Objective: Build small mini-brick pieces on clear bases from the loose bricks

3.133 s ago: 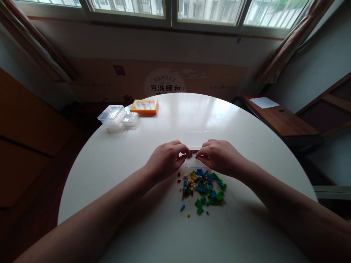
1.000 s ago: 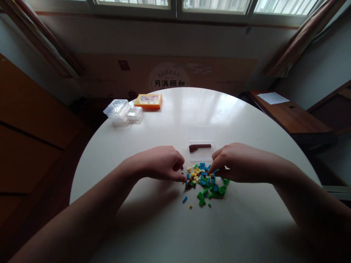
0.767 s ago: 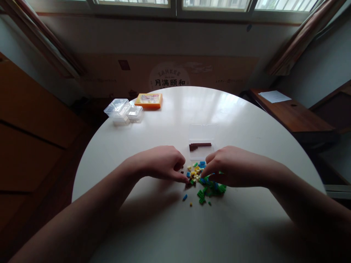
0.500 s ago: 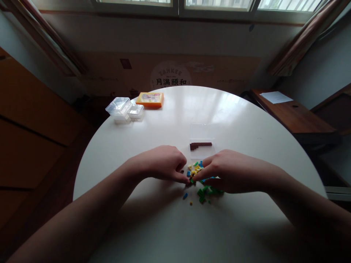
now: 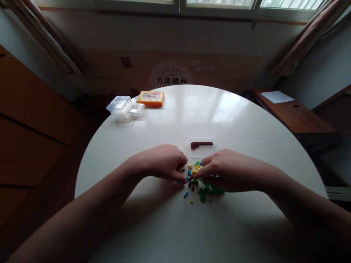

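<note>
Bricks (image 5: 203, 191) spread under right hand (image 5: 223, 170), beside left hand (image 5: 164, 163), well inside far edge of table (image 5: 156, 223); cannot tell either grip's state.

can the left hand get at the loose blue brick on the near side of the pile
Likely yes: the left hand is close, and nothing visible lies between it and the loose blue brick.

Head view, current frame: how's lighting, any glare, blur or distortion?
Head view: backlit by the window, panes nearly washed out; head view: glare streaks across the far tabletop, soft shadow below the left hand; head view: curtains splay outward, likely wide-angle stretch; head view: loose bricks soft, studs hard to read.
</note>
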A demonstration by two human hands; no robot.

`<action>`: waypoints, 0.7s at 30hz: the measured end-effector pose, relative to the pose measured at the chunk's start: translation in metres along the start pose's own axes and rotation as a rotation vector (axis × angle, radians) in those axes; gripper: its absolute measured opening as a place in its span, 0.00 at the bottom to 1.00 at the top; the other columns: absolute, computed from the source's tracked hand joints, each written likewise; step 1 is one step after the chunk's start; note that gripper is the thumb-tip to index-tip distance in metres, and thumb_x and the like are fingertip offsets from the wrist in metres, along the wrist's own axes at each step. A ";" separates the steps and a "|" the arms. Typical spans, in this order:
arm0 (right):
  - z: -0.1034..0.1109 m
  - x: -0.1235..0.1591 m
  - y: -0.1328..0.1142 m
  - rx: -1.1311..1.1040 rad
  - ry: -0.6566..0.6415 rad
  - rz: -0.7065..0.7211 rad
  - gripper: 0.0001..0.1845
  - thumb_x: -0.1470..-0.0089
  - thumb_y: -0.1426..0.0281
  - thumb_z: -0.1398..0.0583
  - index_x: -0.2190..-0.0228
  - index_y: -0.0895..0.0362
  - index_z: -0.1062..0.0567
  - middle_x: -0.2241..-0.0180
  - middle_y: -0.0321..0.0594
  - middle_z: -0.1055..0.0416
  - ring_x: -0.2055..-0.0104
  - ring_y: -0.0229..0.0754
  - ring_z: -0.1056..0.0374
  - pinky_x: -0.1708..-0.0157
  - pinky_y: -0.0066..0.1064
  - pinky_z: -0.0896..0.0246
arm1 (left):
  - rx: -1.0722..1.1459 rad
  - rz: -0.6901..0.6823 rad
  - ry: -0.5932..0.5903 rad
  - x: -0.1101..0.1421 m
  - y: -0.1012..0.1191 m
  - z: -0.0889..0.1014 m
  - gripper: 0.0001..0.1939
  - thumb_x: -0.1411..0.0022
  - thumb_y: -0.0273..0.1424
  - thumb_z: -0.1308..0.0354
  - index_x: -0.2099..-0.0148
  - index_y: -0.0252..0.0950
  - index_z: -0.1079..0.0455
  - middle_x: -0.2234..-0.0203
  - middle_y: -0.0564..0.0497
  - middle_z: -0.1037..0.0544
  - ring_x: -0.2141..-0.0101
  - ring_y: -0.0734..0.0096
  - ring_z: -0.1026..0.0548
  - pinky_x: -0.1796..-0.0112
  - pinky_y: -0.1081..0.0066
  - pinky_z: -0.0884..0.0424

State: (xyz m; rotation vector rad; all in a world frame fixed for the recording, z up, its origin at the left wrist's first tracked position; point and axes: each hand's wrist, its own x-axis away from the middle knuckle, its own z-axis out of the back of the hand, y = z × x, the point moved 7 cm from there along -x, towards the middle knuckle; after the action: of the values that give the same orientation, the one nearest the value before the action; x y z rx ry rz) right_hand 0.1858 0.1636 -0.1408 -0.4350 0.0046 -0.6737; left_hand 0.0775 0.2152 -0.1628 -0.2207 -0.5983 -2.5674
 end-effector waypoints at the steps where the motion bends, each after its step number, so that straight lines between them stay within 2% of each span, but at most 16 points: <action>1: -0.001 -0.002 -0.001 0.008 0.014 0.013 0.15 0.43 0.73 0.41 0.58 0.45 0.20 0.67 0.34 0.23 0.70 0.35 0.33 0.70 0.26 0.49 | 0.000 0.001 -0.003 0.000 0.000 0.000 0.14 0.45 0.40 0.37 0.76 0.38 0.31 0.82 0.55 0.29 0.80 0.75 0.37 0.78 0.72 0.47; 7: -0.006 -0.007 -0.003 0.014 0.091 0.095 0.11 0.41 0.72 0.42 0.62 0.51 0.20 0.68 0.36 0.24 0.70 0.34 0.35 0.70 0.27 0.52 | -0.005 0.007 -0.045 -0.001 -0.002 -0.002 0.15 0.43 0.41 0.41 0.75 0.37 0.32 0.82 0.55 0.30 0.80 0.74 0.38 0.77 0.72 0.47; 12: -0.008 -0.005 -0.008 -0.095 0.020 0.149 0.13 0.43 0.75 0.41 0.60 0.49 0.20 0.61 0.33 0.22 0.64 0.34 0.31 0.66 0.26 0.47 | -0.019 0.008 -0.045 -0.001 -0.002 -0.002 0.16 0.43 0.43 0.41 0.76 0.37 0.32 0.82 0.55 0.31 0.80 0.75 0.39 0.78 0.72 0.48; 17: -0.006 -0.004 -0.009 -0.063 -0.008 0.114 0.11 0.44 0.75 0.41 0.64 0.50 0.20 0.66 0.33 0.22 0.66 0.35 0.31 0.67 0.26 0.47 | -0.011 0.002 -0.041 -0.001 -0.002 -0.002 0.16 0.43 0.42 0.41 0.75 0.37 0.31 0.81 0.54 0.29 0.80 0.75 0.38 0.78 0.72 0.48; 21: -0.009 -0.005 -0.011 -0.071 -0.015 0.126 0.13 0.44 0.76 0.41 0.62 0.49 0.20 0.61 0.32 0.22 0.64 0.34 0.30 0.65 0.26 0.47 | -0.016 0.000 -0.033 -0.001 -0.003 -0.002 0.16 0.43 0.42 0.41 0.76 0.37 0.32 0.82 0.55 0.30 0.81 0.76 0.39 0.78 0.72 0.48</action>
State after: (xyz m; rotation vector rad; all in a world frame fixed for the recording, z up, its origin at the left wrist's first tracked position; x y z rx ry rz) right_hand 0.1742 0.1556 -0.1457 -0.5034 0.0415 -0.5470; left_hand 0.0772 0.2169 -0.1663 -0.2689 -0.5903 -2.5736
